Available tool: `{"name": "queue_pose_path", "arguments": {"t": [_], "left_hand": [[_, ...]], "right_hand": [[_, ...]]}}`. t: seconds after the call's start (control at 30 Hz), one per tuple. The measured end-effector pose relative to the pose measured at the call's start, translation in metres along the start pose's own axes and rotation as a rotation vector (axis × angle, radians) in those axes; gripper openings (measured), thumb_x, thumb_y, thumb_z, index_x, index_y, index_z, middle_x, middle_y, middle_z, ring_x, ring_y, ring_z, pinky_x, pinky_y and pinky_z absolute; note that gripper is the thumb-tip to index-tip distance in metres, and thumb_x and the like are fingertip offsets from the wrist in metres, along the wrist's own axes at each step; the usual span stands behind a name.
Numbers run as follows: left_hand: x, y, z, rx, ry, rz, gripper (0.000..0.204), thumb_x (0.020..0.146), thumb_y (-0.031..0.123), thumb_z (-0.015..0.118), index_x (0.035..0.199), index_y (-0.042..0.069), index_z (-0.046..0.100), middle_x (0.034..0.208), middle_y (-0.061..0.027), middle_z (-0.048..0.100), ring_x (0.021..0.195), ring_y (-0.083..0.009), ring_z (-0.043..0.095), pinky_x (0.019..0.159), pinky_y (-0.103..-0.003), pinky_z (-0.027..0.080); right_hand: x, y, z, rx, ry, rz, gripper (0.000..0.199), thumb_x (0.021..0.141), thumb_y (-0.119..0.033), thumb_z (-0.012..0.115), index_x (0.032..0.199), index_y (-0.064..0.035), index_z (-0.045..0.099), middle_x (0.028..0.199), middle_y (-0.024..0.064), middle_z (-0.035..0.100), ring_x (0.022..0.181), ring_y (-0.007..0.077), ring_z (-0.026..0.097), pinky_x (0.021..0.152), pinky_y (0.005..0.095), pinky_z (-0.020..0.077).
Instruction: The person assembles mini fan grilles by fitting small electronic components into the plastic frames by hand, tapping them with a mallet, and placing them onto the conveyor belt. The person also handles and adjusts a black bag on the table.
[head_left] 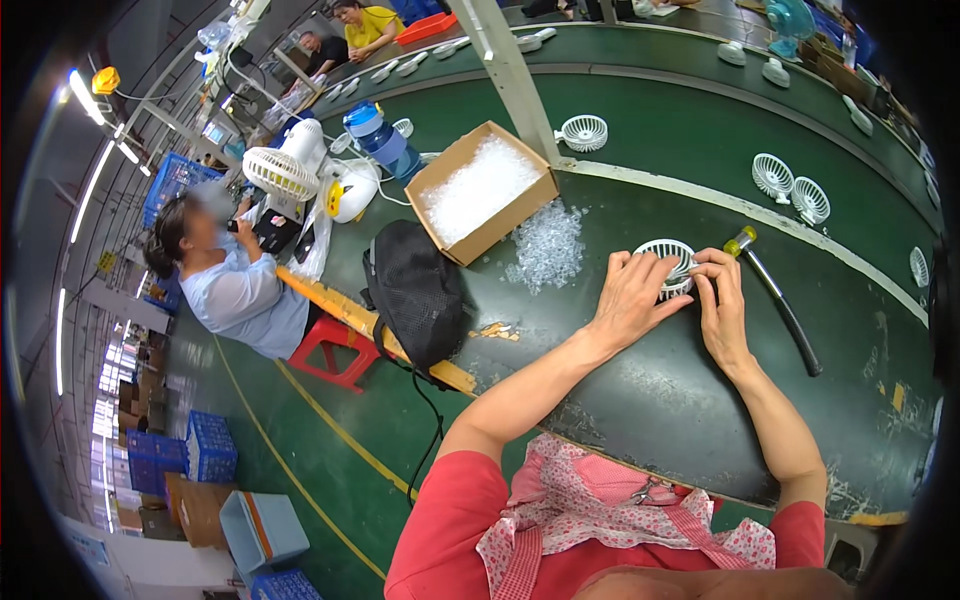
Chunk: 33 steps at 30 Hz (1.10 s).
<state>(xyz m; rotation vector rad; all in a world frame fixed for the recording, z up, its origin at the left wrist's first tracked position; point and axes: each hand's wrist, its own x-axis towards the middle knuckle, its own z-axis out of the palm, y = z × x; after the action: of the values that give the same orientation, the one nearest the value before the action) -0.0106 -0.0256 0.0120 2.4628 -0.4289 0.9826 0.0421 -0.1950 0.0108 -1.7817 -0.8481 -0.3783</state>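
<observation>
Green tabletop [700,400]: both hands, left [632,298] and right [722,305], closed on a white fan grille [668,262], seemingly fitting a clip; next needs firm pressing

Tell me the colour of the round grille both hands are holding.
White, seen in the head view: the slotted round grille sits between left hand and right hand.

Bright overhead tube lighting, fisheye-bent dark edges

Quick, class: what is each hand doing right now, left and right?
Left hand: fingers curled on the white fan grille, holding it on the green table.
Right hand: pinching the same grille's right edge.
</observation>
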Motion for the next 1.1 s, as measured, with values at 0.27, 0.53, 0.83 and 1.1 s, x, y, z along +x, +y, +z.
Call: {"name": "queue_pose_path", "arguments": {"t": [0.27, 0.53, 0.83, 1.1], "left_hand": [[-0.004, -0.011, 0.002, 0.008, -0.042, 0.027, 0.042, 0.077, 0.015, 0.081, 0.113, 0.008, 0.061, 0.093, -0.0047, 0.062, 0.092, -0.0250, 0.058, 0.095, -0.045, 0.037], [0.004, -0.006, 0.002, -0.003, -0.060, 0.032, 0.044, 0.079, 0.009, 0.079, 0.117, 0.005, 0.058, 0.095, -0.0063, 0.063, 0.091, -0.0243, 0.060, 0.098, -0.046, 0.037], [-0.001, -0.010, 0.007, -0.013, -0.087, 0.054, 0.025, 0.078, 0.004, 0.078, 0.094, 0.006, 0.059, 0.090, -0.0046, 0.064, 0.091, -0.0242, 0.059, 0.100, -0.044, 0.038], [0.001, 0.003, 0.006, 0.057, -0.111, 0.139, 0.022, 0.077, 0.004, 0.077, 0.090, 0.008, 0.059, 0.088, -0.0042, 0.063, 0.090, -0.0216, 0.060, 0.101, -0.045, 0.037]], "right_hand": [[-0.001, 0.001, -0.009, -0.258, -0.134, -0.171, 0.020, 0.084, -0.002, 0.068, 0.101, -0.0037, 0.059, 0.116, 0.0122, 0.057, 0.109, 0.0329, 0.055, 0.093, 0.0430, 0.0424], [0.010, 0.022, 0.003, -0.044, 0.043, -0.033, 0.012, 0.091, -0.002, 0.062, 0.100, -0.0021, 0.055, 0.110, 0.0134, 0.056, 0.102, 0.0338, 0.055, 0.087, 0.0419, 0.0452], [0.005, 0.017, -0.007, -0.291, -0.059, -0.198, 0.017, 0.085, -0.006, 0.070, 0.097, -0.0051, 0.058, 0.112, 0.0094, 0.057, 0.103, 0.0292, 0.055, 0.089, 0.0403, 0.0437], [0.003, 0.020, -0.004, -0.098, -0.007, -0.032, 0.012, 0.090, -0.005, 0.066, 0.097, -0.0032, 0.055, 0.108, 0.0099, 0.055, 0.098, 0.0286, 0.053, 0.087, 0.0384, 0.0434]]}}
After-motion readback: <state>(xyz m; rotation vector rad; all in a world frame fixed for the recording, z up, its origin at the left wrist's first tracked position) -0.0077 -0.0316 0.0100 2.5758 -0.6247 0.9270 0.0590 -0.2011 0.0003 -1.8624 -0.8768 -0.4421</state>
